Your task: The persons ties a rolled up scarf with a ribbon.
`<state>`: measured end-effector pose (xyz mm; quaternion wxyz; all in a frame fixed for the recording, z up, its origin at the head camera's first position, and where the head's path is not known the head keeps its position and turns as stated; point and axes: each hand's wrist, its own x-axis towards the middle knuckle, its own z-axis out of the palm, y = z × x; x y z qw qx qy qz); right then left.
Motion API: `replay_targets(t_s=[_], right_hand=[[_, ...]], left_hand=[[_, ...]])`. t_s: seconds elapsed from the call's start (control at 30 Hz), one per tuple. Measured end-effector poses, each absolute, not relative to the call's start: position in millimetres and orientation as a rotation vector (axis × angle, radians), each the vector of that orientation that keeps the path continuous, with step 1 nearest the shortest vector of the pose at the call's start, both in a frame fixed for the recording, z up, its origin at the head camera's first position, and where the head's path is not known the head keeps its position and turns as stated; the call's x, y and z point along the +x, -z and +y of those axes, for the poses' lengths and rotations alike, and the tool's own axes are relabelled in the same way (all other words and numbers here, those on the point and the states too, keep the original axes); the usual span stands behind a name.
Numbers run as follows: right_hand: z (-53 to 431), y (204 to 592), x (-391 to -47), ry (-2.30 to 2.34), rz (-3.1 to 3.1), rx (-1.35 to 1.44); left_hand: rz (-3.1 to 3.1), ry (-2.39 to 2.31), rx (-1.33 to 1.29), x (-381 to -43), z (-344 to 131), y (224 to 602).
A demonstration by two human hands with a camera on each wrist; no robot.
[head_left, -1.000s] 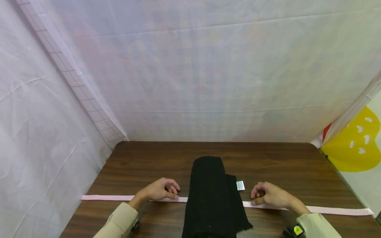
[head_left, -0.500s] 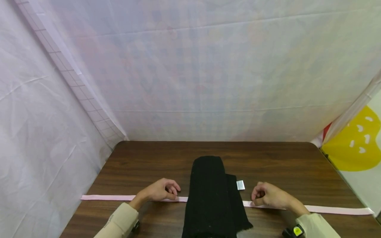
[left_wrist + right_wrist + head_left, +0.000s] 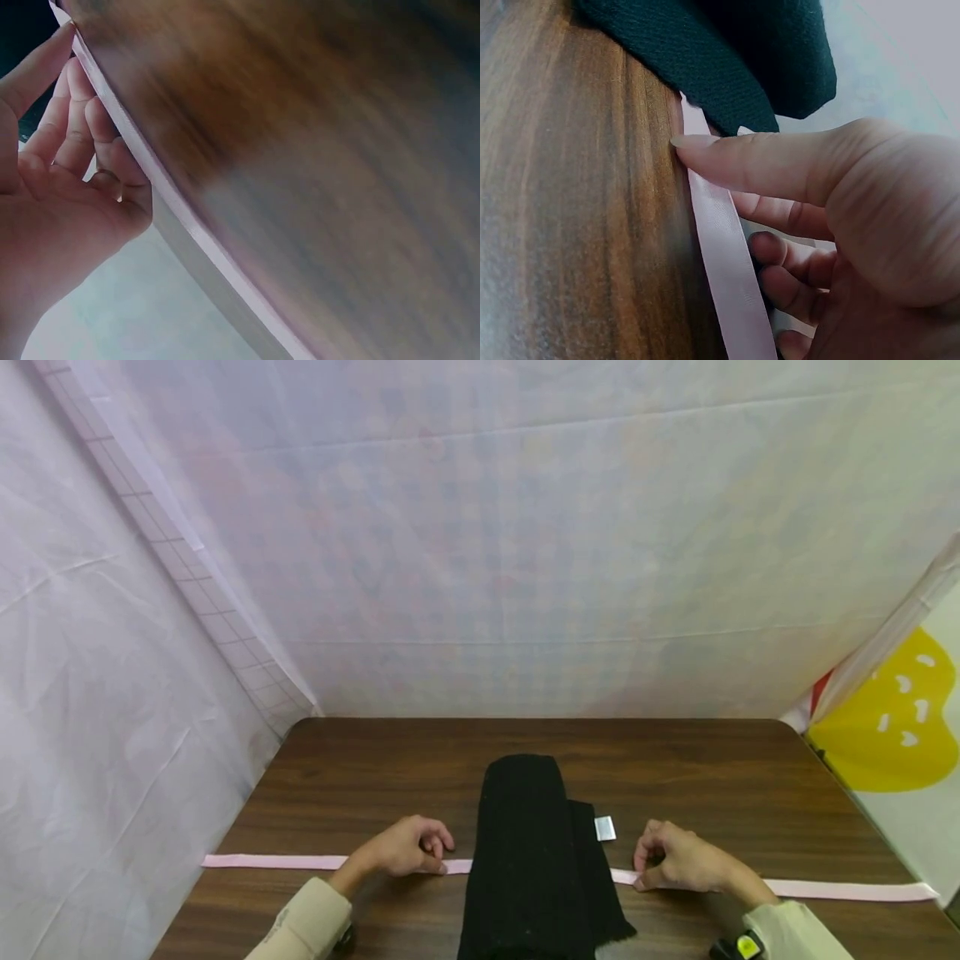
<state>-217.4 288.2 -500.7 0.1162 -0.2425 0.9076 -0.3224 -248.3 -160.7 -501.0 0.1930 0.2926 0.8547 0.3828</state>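
Observation:
A long pale pink ribbon [image 3: 847, 890] runs across the dark wood table, passing beneath a folded black knit cloth [image 3: 525, 860] with a white label [image 3: 604, 828]. My left hand [image 3: 408, 846] pinches the ribbon just left of the cloth; its thumb [image 3: 45, 64] lies at the ribbon's edge in the left wrist view, the other fingers curled beside it. On the other side, my right hand [image 3: 682, 857] pinches the ribbon between thumb [image 3: 727, 161] and index finger, its remaining fingers curled. The stretch of ribbon under the cloth is hidden.
The wooden table [image 3: 390, 752] reaches back to a whitish hanging sheet [image 3: 525, 568]. Another white sheet [image 3: 112, 735] hangs along the left. A yellow printed shape [image 3: 892, 727] shows beyond the table's right edge.
Both hands have shifted slightly; the left has come a little nearer the body. The right thumb has moved to the ribbon's near edge, with the index finger at the ribbon. The cloth stays put.

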Motion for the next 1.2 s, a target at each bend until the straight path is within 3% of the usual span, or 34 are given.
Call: replay_targets(t_s=[0.63, 0.9, 1.2], right_hand=[[290, 489, -222, 1.146, 2.388, -0.765], [289, 487, -223, 1.259, 2.227, -0.715], [288, 482, -221, 1.207, 2.178, -0.645]], left_hand=[[2.386, -1.024, 0.882, -247, -160, 493], [2.185, -1.226, 0.767, -246, -160, 488], [2.238, -1.153, 0.619, -246, -161, 482]])
